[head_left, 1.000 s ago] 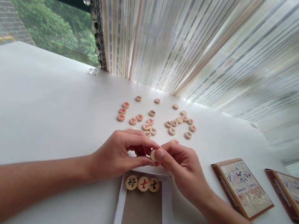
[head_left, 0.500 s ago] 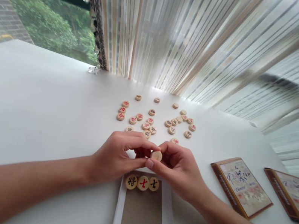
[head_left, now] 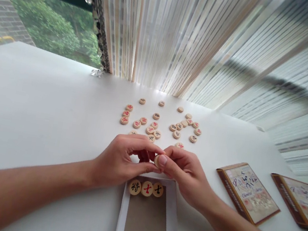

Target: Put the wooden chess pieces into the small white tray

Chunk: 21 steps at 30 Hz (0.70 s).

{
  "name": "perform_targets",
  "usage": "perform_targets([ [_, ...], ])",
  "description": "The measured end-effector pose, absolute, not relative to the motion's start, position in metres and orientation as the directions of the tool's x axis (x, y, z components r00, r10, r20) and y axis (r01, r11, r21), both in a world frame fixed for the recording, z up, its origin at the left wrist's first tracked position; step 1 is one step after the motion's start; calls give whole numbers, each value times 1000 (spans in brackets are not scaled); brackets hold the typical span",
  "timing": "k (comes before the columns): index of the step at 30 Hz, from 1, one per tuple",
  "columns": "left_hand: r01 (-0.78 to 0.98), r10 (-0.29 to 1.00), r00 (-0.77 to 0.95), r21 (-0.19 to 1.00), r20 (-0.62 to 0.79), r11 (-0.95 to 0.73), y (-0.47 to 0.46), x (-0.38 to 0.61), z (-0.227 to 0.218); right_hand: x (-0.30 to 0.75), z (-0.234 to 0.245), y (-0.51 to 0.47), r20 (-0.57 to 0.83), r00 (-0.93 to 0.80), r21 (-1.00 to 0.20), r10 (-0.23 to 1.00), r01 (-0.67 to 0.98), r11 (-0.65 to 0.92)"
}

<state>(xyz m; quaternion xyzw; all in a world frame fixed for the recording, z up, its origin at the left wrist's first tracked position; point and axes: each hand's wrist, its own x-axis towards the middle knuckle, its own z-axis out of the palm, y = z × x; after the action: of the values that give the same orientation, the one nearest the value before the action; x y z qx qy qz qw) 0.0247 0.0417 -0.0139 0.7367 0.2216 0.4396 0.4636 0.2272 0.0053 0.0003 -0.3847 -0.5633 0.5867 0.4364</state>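
Note:
Between my left hand point(head_left: 123, 157) and my right hand point(head_left: 184, 172) is a round wooden Chinese chess piece point(head_left: 157, 161), pinched by the fingertips of both. My right thumb covers part of its face, so any character on it is hidden. Just below my hands lies an open white box point(head_left: 122, 220) with a brown bottom. Three chess pieces sit side by side along its far end: a black-marked one point(head_left: 135, 187), a red-marked one point(head_left: 147, 189) and another black-marked one point(head_left: 158, 190).
Beyond my hands, several loose chess pieces point(head_left: 150, 130) are scattered on the white table point(head_left: 55, 107), some face down. On the right lie a printed Chinese chess box lid point(head_left: 249, 192) and a second similar box point(head_left: 299, 199). A striped string curtain point(head_left: 170, 35) hangs at the far edge.
My right thumb has moved up onto the face of the held piece, which has turned and shows less. Both hands stay in nearly the same place.

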Motion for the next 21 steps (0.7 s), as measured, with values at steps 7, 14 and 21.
perform_targets([
  [7,-126,764,499,906,409,-403,42,25,-16,228,0,5,46,-334,-993,942,-118,7],
  [14,-141,784,497,926,372,-351,42,26,-15,234,-9,5,90,-340,-988,936,-152,40],
  [21,-93,783,519,933,343,-347,43,24,-17,233,-11,5,111,-308,-990,945,-116,79],
])
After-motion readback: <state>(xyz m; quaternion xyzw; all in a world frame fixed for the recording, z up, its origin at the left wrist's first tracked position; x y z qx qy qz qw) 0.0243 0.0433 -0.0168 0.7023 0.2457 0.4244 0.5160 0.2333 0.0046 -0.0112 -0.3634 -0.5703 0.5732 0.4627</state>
